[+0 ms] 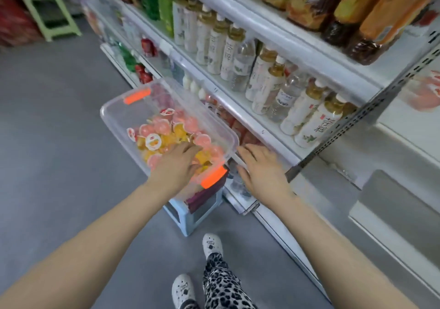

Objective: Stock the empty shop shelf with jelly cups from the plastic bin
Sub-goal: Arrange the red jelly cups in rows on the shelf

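A clear plastic bin with orange latches sits on a pale blue stool beside the shelving. Inside lie several pink and orange jelly cups. My left hand reaches down into the bin's near end, fingers curled among the cups; what it holds is hidden. My right hand hovers palm down, fingers spread, between the bin's right rim and the low shelf. Several red-pink packets line that low shelf behind the bin.
White shelving runs along the right, full of tea and water bottles; large orange drink bottles stand on the top tier. A green stool stands far back left. Grey floor spreads to the left. My feet are below.
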